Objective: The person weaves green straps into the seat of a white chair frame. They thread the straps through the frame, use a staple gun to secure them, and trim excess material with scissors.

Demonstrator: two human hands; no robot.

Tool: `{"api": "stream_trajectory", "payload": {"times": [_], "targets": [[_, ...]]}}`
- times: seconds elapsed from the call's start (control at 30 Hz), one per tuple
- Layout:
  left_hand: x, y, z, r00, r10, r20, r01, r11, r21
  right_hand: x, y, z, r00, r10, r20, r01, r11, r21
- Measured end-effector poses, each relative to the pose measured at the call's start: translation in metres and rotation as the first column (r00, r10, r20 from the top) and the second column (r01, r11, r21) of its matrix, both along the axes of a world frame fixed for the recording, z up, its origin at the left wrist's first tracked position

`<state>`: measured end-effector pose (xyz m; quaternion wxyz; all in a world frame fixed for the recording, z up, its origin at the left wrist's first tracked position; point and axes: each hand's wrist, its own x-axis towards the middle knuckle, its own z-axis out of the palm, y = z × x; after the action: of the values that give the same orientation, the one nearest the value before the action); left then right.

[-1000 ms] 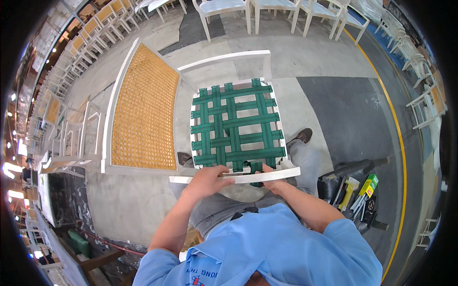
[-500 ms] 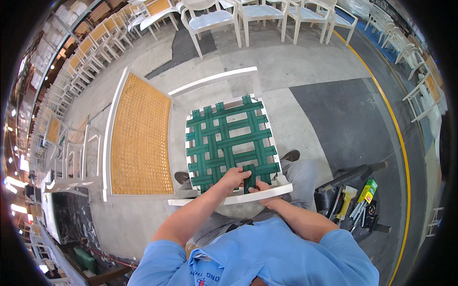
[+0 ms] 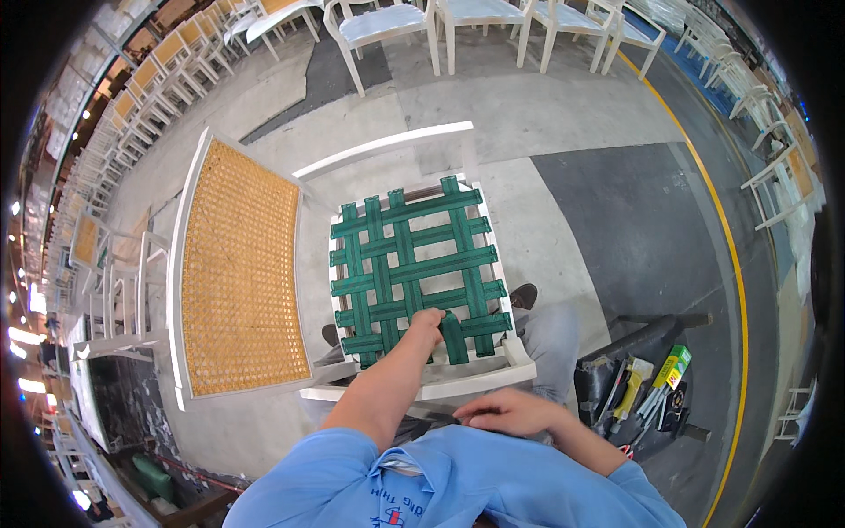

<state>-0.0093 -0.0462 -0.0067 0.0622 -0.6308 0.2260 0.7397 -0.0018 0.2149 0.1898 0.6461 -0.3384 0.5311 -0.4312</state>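
In front of me stands a white wooden armchair with a woven cane back (image 3: 242,277) and a seat frame crossed by green webbing straps (image 3: 440,267). My left hand (image 3: 427,325) is at the seat's near edge, fingers closed on the loose end of a green webbing strap (image 3: 453,339). That end hangs over the near rail of the seat. Drawn back close to my shirt, my right hand (image 3: 512,412) has its fingers stretched leftward, and nothing shows in it. The chair's near armrest (image 3: 458,384) lies between the two hands.
On my right, a low dark stool (image 3: 598,387) carries tools, a yellow-handled item (image 3: 630,392) and a green-and-yellow box (image 3: 673,368). White armchairs (image 3: 383,26) line the far side; more chairs with cane backs (image 3: 172,53) stand along the left. A yellow floor line (image 3: 735,255) curves at right.
My right hand has let go at the seat edge and pulled back toward my body, over the armrest. My left hand stays at the strap. The chair appears slightly further left in view.
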Motion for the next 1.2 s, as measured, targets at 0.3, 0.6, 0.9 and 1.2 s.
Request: {"api": "stream_trajectory", "payload": {"times": [0.3, 0.6, 0.9, 1.2], "targets": [[-0.011, -0.002, -0.020, 0.895, 0.426, -0.136, -0.353, 0.860, 0.368, -0.156, -0.149, -0.102, 0.810, 0.017, -0.587, 0.165, 0.953, 0.256], [0.002, -0.007, -0.009, 0.972, 0.184, -0.144, -0.142, 0.956, 0.258, -0.145, -0.210, -0.169, 0.842, 0.000, -0.540, 0.241, 0.894, 0.377], [0.000, -0.057, 0.051, 0.581, -0.800, 0.150, 0.645, 0.341, -0.684, -0.183, -0.221, -0.154, 0.412, -0.520, -0.748, 0.519, 0.809, -0.277], [-0.073, -0.086, 0.026, 0.827, -0.357, -0.434, 0.301, 0.934, -0.194, -0.219, -0.249, -0.162, 0.362, -0.467, -0.807, 0.490, 0.831, -0.262]]}}
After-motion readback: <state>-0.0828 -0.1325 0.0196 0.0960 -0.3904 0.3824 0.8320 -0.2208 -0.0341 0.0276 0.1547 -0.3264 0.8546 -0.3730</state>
